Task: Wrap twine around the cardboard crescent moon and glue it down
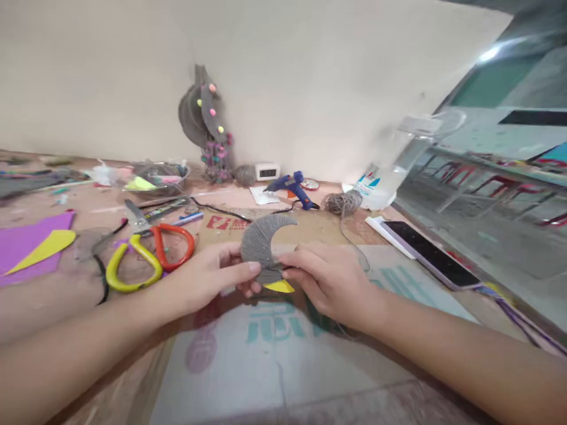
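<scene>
A crescent moon [259, 236] wound in grey yarn is held up over the cardboard, its bare tip showing yellow at the bottom. My left hand [225, 271] grips its left side, thumb across the front and fingers behind. With fingertips pinched together, my right hand [323, 280] is at the crescent's lower right edge, on the grey yarn. From the yarn ball [343, 202] at the back, a strand [354, 242] trails down toward my right hand. Exactly how the strand runs between the right fingers is hidden.
Scissors [133, 265] with yellow and red handles lie left, near purple sheet [26, 236]. A blue glue gun [295, 186] rests behind. A phone [425, 251] and clear jug [398, 165] stand right. A decorated grey hanging [206, 118] leans against the wall.
</scene>
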A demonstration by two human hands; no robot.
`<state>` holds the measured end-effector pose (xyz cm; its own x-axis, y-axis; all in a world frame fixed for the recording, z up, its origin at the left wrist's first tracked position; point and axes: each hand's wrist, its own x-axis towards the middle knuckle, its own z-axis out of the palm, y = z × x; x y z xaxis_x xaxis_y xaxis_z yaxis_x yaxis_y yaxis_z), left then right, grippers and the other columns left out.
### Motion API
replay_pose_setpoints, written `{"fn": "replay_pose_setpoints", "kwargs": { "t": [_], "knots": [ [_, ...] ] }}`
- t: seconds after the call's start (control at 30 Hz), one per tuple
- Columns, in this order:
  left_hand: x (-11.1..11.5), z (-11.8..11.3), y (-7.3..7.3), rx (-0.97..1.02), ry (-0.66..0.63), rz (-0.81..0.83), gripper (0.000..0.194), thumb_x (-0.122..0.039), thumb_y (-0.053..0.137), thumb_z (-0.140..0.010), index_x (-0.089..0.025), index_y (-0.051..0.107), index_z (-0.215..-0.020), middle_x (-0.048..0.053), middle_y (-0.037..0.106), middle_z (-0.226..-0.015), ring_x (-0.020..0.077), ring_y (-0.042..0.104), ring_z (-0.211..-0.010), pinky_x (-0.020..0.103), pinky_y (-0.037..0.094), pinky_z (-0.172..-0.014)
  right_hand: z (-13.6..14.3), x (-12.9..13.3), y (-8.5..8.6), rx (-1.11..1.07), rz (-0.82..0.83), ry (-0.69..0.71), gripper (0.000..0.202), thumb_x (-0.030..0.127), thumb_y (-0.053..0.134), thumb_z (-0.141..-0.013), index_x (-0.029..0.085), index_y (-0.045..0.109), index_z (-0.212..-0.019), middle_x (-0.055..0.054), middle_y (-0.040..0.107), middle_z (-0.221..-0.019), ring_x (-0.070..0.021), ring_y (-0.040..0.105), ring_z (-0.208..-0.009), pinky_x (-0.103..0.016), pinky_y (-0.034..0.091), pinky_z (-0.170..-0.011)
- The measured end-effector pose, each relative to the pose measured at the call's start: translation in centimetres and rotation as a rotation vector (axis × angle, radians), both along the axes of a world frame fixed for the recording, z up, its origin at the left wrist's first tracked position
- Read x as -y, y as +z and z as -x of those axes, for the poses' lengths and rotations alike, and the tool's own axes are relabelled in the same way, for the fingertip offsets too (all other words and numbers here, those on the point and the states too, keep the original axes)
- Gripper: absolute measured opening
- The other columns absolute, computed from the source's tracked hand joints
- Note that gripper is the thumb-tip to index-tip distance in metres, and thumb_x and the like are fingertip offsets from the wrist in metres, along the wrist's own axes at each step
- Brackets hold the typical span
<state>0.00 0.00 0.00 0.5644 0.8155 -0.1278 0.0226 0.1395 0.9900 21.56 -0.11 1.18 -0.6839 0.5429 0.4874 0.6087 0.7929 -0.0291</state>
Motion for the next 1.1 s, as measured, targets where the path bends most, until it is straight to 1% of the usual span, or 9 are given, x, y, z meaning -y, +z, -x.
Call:
{"fn": "replay_pose_setpoints", "kwargs": {
  "t": [0.13,0.23,0.43,0.57,0.7,0.97,1.1],
  "knots": [
    [-0.23,-0.08,-0.03,0.015,0.028,0.01,0.016,-0.03,0.057,-0.081,-0.016,0.059,-0.087,-0.002,0.062,-0.068,0.0086,0.056,-0.06,0.025,0.044,-0.063,-0.31,-0.23,-0.23,-0.047,0.037,0.025,0.017,0.021,0.047,-0.087,0.013,0.058,-0.097,-0.004,0.06,-0.077,-0.0149,0.052,-0.069,-0.026,0.036,-0.061],
    [-0.3,-0.07,-0.08,0.011,0.031,-0.002,0.018,-0.032,0.055,-0.082,-0.016,0.059,-0.089,-0.002,0.062,-0.07,0.0085,0.056,-0.06,0.025,0.045,-0.063,-0.42,-0.29,-0.31,-0.063,0.026,0.024,0.018,0.023,0.048,-0.087,0.014,0.057,-0.099,-0.004,0.061,-0.079,-0.0149,0.052,-0.072,-0.026,0.036,-0.064],
    [-0.37,-0.19,-0.14,-0.027,0.039,-0.031,0.017,-0.032,0.054,-0.083,-0.016,0.059,-0.087,-0.001,0.063,-0.07,0.0082,0.057,-0.059,0.023,0.046,-0.062,-0.31,-0.26,-0.33,-0.028,0.008,0.002,0.018,0.025,0.047,-0.087,0.014,0.056,-0.098,-0.004,0.062,-0.082,-0.0162,0.053,-0.074,-0.027,0.037,-0.064],
    [-0.4,-0.38,-0.14,-0.017,0.066,-0.033,0.016,-0.031,0.055,-0.082,-0.016,0.059,-0.083,-0.002,0.063,-0.069,0.0084,0.057,-0.059,0.023,0.046,-0.061,-0.24,-0.16,-0.23,-0.008,0.015,-0.016,0.02,0.022,0.045,-0.087,0.012,0.055,-0.101,-0.006,0.061,-0.083,-0.0175,0.053,-0.075,-0.029,0.037,-0.065],
    [-0.36,-0.42,-0.16,-0.027,0.064,-0.048,0.016,-0.032,0.055,-0.082,-0.017,0.059,-0.082,-0.001,0.064,-0.071,0.0084,0.057,-0.059,0.023,0.047,-0.062,-0.31,-0.19,-0.31,0.013,0.01,-0.037,0.02,0.021,0.044,-0.087,0.012,0.056,-0.101,-0.006,0.061,-0.081,-0.0179,0.053,-0.074,-0.029,0.037,-0.064],
    [-0.41,-0.44,-0.11,-0.071,0.075,-0.06,0.017,-0.033,0.055,-0.081,-0.017,0.06,-0.084,-0.001,0.064,-0.072,0.0091,0.057,-0.06,0.024,0.047,-0.063,-0.07,-0.41,-0.31,0.035,-0.028,-0.012,0.02,0.019,0.041,-0.088,0.014,0.056,-0.101,-0.005,0.062,-0.084,-0.0167,0.051,-0.073,-0.028,0.036,-0.063],
    [-0.5,-0.51,-0.21,-0.058,0.066,-0.058,0.016,-0.033,0.055,-0.081,-0.017,0.06,-0.082,-0.001,0.064,-0.071,0.0092,0.057,-0.06,0.024,0.047,-0.062,-0.05,-0.32,-0.26,0.044,-0.002,-0.022,0.019,0.02,0.04,-0.089,0.015,0.056,-0.099,-0.005,0.061,-0.083,-0.0166,0.05,-0.073,-0.028,0.036,-0.062]
  ]
}}
